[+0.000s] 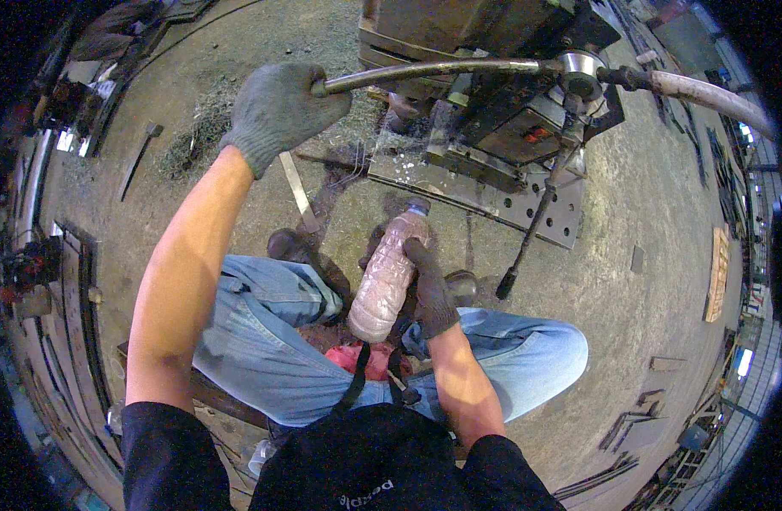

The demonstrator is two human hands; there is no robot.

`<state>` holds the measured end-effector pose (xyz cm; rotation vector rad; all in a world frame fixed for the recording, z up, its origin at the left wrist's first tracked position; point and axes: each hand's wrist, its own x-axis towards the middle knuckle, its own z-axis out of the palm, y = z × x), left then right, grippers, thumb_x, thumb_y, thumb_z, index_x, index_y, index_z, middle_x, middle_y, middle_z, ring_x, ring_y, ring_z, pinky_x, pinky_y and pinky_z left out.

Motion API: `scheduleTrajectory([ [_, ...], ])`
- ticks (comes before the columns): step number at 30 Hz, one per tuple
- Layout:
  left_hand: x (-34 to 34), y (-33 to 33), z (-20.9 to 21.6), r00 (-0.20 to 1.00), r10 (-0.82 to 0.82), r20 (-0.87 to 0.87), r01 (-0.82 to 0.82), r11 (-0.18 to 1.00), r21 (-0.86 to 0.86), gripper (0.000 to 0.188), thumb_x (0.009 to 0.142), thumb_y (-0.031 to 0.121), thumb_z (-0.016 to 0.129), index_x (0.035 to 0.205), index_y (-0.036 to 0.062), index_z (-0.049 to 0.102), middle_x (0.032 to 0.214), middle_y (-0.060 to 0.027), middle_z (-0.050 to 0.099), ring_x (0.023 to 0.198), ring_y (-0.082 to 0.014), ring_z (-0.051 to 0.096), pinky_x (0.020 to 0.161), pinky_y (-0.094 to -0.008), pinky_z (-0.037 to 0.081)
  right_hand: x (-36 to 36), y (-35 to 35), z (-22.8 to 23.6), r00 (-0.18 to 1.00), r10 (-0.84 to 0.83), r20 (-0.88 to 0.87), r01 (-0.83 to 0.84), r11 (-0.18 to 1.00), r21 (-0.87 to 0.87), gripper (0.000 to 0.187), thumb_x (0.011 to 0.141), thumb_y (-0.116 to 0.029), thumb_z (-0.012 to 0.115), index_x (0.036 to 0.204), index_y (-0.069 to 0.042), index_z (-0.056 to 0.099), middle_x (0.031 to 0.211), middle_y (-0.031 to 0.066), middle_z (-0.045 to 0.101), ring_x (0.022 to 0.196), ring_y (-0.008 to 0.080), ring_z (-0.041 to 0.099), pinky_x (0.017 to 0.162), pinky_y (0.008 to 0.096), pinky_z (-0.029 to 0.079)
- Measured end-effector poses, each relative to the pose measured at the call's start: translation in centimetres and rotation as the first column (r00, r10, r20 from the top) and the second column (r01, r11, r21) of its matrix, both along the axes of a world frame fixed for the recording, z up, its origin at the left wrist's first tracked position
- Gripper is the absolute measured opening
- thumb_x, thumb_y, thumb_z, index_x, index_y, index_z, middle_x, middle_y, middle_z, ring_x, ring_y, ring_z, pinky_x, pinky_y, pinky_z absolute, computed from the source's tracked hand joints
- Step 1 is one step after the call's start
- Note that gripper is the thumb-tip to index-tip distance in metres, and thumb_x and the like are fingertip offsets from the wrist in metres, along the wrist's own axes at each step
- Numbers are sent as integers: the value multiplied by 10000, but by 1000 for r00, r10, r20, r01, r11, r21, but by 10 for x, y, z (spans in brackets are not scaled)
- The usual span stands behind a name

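Left hand (284,109) closed round curved metal lever (442,71) | right hand (429,289) curled round plastic bottle (382,281) | bottle tilted, just left of right hand's palm

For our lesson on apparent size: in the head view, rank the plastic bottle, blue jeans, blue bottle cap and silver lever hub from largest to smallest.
1. Blue jeans
2. Plastic bottle
3. Silver lever hub
4. Blue bottle cap
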<state>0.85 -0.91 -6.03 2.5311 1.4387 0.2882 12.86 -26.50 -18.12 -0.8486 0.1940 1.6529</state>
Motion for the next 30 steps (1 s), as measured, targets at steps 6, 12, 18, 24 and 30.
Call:
scheduleTrajectory([
  [6, 2, -4, 7, 999, 5, -36, -6, 1000, -10, 435, 747, 555, 636, 819, 136, 732, 744, -176, 679, 739, -369, 681, 678, -466, 542, 2, -2, -19, 998, 56, 42, -54, 997, -49, 415, 923, -322, 618, 1251, -73, 572, 1013, 109, 672, 858, 239, 677, 779, 379, 587],
  [12, -1, -2, 1, 1000, -2, 27, 1, 1000, 26, 436, 746, 556, 648, 794, 128, 718, 727, -175, 669, 724, -370, 675, 659, -469, 533, 4, -5, -36, 993, 36, 114, -31, 998, -54, 386, 925, -334, 638, 1230, -103, 583, 997, 55, 649, 842, 176, 650, 742, 321, 568],
  [18, 1, -1, -1, 1000, -23, -1, 23, 999, 34, 439, 753, 560, 656, 773, 124, 705, 741, -176, 670, 732, -370, 676, 663, -467, 531, 7, -4, -62, 951, 45, 307, -37, 999, -34, 421, 929, -382, 633, 1272, -146, 566, 1072, 14, 609, 958, 144, 587, 842, 299, 507],
  [24, -2, 2, -7, 999, -9, 38, 7, 998, 59, 458, 756, 575, 649, 763, 120, 703, 722, -178, 666, 719, -375, 675, 653, -471, 530, 4, -5, -50, 983, 50, 177, -36, 996, -86, 454, 923, -398, 656, 1286, -140, 565, 1095, 13, 622, 968, 148, 593, 848, 297, 505],
  [30, 0, 0, -7, 1000, 2, 28, -4, 998, 60, 461, 747, 579, 650, 751, 122, 711, 707, -178, 663, 701, -373, 673, 643, -475, 530, 6, -5, -54, 980, 72, 185, -52, 993, -106, 454, 924, -389, 662, 1290, -138, 564, 1080, 22, 635, 931, 164, 615, 814, 298, 519],
])
